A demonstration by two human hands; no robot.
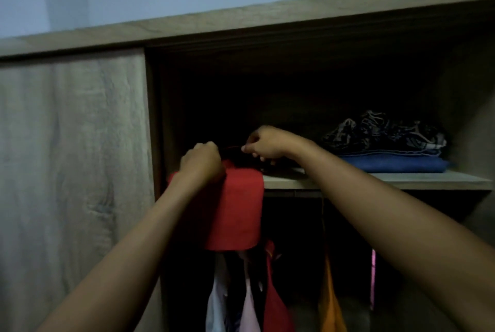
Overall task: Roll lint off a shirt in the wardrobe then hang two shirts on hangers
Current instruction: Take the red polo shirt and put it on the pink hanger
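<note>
I see L hand (202,161) curled gripping shirt (238,211) at shelf (401,180) front-left edge, R hand (263,144) pinching dark item (234,156) behind it: prob fetching a shirt for hanging, next needs clean pull-out.

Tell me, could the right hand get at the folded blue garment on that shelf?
Probably yes. The right hand is over the same shelf; the blue garment lies to its right with nothing between, though the hand pinches a dark item.
</note>
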